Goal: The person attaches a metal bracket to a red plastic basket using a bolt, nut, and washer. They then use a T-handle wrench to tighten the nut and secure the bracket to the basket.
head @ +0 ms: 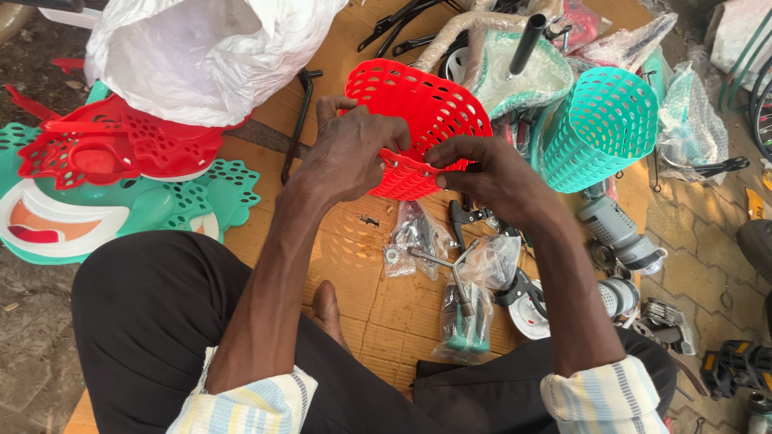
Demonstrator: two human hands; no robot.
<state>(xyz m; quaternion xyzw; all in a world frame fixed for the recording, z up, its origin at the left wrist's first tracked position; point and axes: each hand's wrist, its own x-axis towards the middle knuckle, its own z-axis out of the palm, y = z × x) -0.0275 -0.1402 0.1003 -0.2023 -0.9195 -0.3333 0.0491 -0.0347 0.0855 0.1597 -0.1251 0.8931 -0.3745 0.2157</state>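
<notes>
- Striped cuffs sit nearest me, at 6 o'clock, over my crossed legs.
- Both hands meet at the red basket [418, 120], which lies tipped on its side, mouth turned away from me.
- My left hand [350, 153] is clamped on the basket's flat back, thumb pressed by a bolt hole.
- My right hand [490, 173] pinches the same edge from 3 o'clock.
- Best to brace it firmly and keep the holes in sight.
- Bagged hardware [418, 237] waits at 6 o'clock of the basket; a teal basket [599, 128] stands at 3 o'clock.
</notes>
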